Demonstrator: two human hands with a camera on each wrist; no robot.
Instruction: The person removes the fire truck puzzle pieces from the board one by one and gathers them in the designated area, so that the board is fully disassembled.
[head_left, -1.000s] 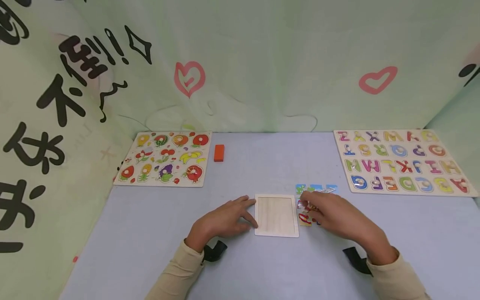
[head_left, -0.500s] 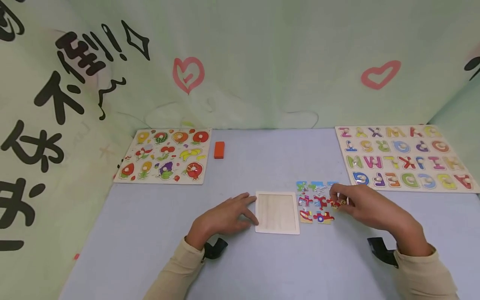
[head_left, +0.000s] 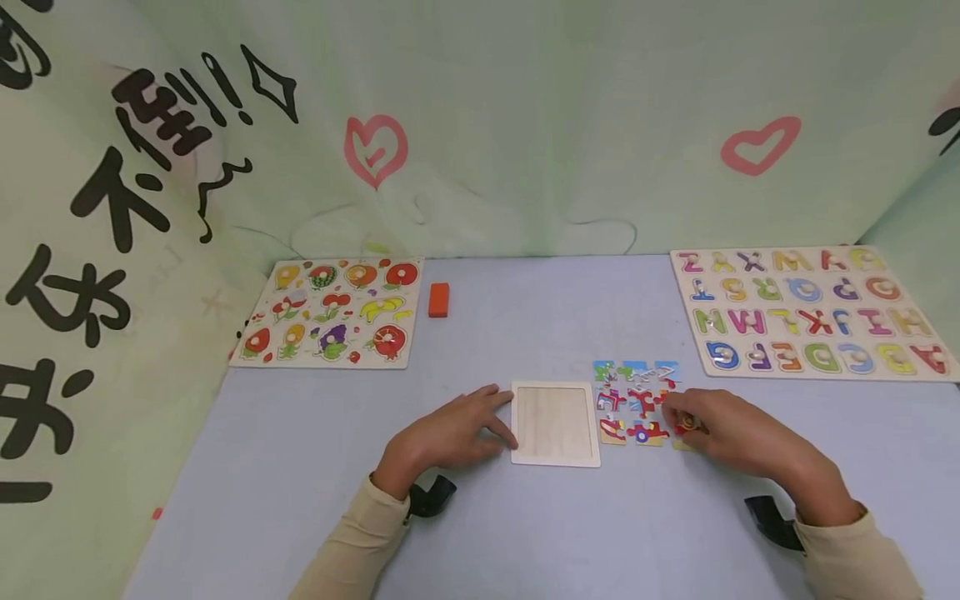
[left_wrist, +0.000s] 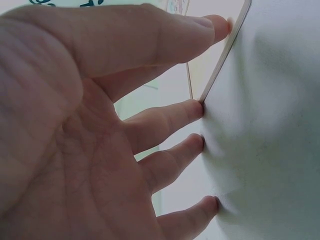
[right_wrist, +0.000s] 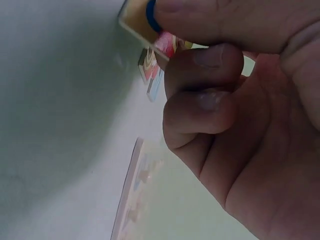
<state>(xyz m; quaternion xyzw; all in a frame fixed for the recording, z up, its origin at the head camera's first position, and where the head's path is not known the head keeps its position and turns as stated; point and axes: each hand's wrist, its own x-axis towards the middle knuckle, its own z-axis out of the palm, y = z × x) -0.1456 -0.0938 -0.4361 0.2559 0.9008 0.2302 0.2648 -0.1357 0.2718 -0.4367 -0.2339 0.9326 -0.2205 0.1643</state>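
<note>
A shallow wooden puzzle tray (head_left: 557, 425) lies bare in the middle of the table. My left hand (head_left: 453, 429) rests at its left side, fingers spread; in the left wrist view the thumb and a fingertip touch the tray's edge (left_wrist: 220, 67). Right of the tray, several colourful jigsaw pieces (head_left: 642, 403) lie in rows, slightly apart, printed with a red vehicle. My right hand (head_left: 738, 433) is over the lower right piece (head_left: 681, 445), pinching it. The right wrist view shows the thumb on this puzzle piece (right_wrist: 136, 22), which the fingers partly hide.
At the back left lies a fruit peg board (head_left: 324, 317), with an orange block (head_left: 438, 300) beside it. An alphabet peg board (head_left: 813, 312) lies at the back right, behind my right hand. A printed curtain (head_left: 525, 125) hangs along the table's far edge.
My right hand has moved from the middle of the pieces to the right column, then down to its lower right piece. The left hand has stayed at the tray.
</note>
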